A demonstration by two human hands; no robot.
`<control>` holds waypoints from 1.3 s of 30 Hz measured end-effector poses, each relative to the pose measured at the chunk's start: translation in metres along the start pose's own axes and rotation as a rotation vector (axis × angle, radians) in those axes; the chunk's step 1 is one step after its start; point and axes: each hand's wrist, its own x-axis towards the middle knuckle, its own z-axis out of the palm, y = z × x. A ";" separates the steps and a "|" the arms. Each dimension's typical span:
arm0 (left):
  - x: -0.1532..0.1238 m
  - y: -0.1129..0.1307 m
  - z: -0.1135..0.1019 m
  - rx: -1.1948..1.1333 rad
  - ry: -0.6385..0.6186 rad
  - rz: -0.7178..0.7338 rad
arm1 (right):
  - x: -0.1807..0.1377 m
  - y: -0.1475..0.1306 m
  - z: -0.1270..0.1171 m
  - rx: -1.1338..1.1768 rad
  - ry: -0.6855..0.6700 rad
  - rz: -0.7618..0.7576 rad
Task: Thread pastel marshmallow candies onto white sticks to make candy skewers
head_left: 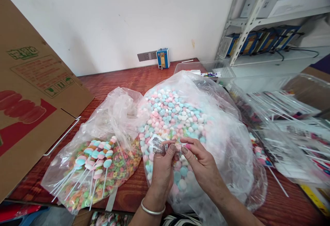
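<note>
My left hand (163, 167), a bangle on its wrist, is closed on a small clear wrapper (157, 144) printed with a square code and small text. Fingertips of my right hand (201, 158) pinch close by at the wrapper's other end, where a bit of bright pink shows. What lies between the fingertips is partly hidden. Both hands are over a large clear bag of pink, white and blue marshmallows (177, 110). To the left, several marshmallow skewers (96, 155) on white sticks lie on a clear bag of colourful candy rings (126, 157).
A cardboard box (38, 92) stands at the left. Clear plastic bins (273, 81) with packaged sticks line the right side. A blue device (163, 58) sits by the wall socket (146, 56). White metal shelving (247, 30) rises at the back right. One skewer (265, 159) lies right of the marshmallow bag.
</note>
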 end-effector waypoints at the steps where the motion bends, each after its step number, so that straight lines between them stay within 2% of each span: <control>1: 0.001 0.001 -0.001 -0.022 0.005 -0.017 | -0.001 0.001 0.000 -0.026 0.004 -0.032; 6: 0.003 -0.001 -0.001 -0.256 0.127 -0.116 | -0.008 0.010 -0.001 -0.272 0.051 -0.223; 9: 0.003 -0.005 -0.002 -0.289 0.068 -0.217 | -0.008 0.015 -0.003 -0.373 0.085 -0.279; 12: 0.003 -0.008 -0.005 -0.277 0.009 -0.242 | -0.008 0.015 -0.005 -0.380 0.103 -0.276; 15: 0.004 -0.006 -0.007 -0.347 0.052 -0.293 | -0.008 0.007 -0.005 -0.351 0.098 -0.280; 20: 0.006 0.001 -0.007 -0.495 0.056 -0.483 | -0.008 -0.012 -0.004 -0.299 0.112 -0.303; 24: 0.007 0.005 -0.008 -0.537 0.023 -0.511 | -0.007 -0.023 -0.006 -0.272 0.111 -0.332; 26: 0.006 0.008 -0.009 -0.557 0.024 -0.476 | -0.008 -0.027 -0.010 -0.255 0.090 -0.329; 29: -0.002 0.023 -0.019 -0.551 0.020 -0.344 | -0.007 -0.036 -0.017 -0.248 0.075 -0.301; 31: -0.013 0.041 -0.032 -0.522 -0.010 -0.222 | 0.001 -0.042 -0.017 -0.271 0.057 -0.266; 33: -0.029 0.062 -0.051 -0.485 -0.031 -0.089 | 0.012 -0.048 -0.009 -0.266 -0.048 -0.255; 36: -0.060 0.093 -0.087 -0.470 -0.036 0.110 | 0.029 -0.063 0.031 -0.183 -0.382 -0.234; 39: -0.090 0.116 -0.126 -0.490 0.005 0.273 | 0.034 -0.077 0.099 -0.037 -0.703 -0.104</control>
